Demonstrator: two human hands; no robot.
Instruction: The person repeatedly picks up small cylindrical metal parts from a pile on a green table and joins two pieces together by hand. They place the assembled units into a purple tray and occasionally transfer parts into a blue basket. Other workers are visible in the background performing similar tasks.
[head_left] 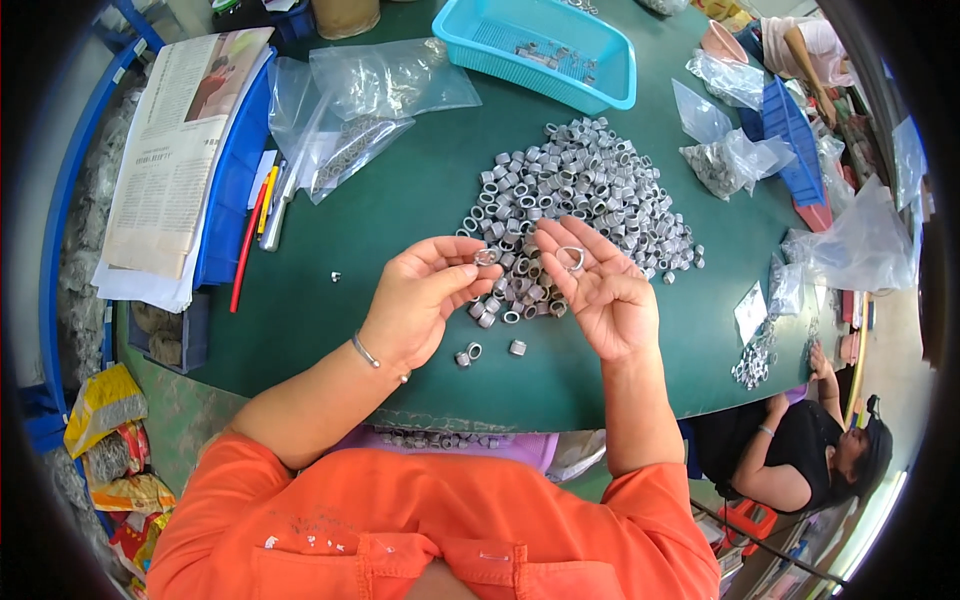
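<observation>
My left hand (428, 295) pinches a small shiny metal ring (487, 257) between thumb and fingertips. Palm up beside it, my right hand (608, 300) has its fingers stretched out and holds a thin, bright metal ring (581, 259) against them. Both hands are over the near side of a large heap of short grey metal rings (590, 175), on a green table (400, 215). A few loose rings (517, 348) lie apart between my forearms. Whether smaller pieces are in either hand cannot be made out.
Beyond the heap stands a turquoise basket (620, 85) with small metal parts. Clear plastic bags (400, 75), a red pen (243, 262) and newspapers (175, 130) on a blue bin are at left. More bags (735, 160) lie at right, where another person (790, 450) sits.
</observation>
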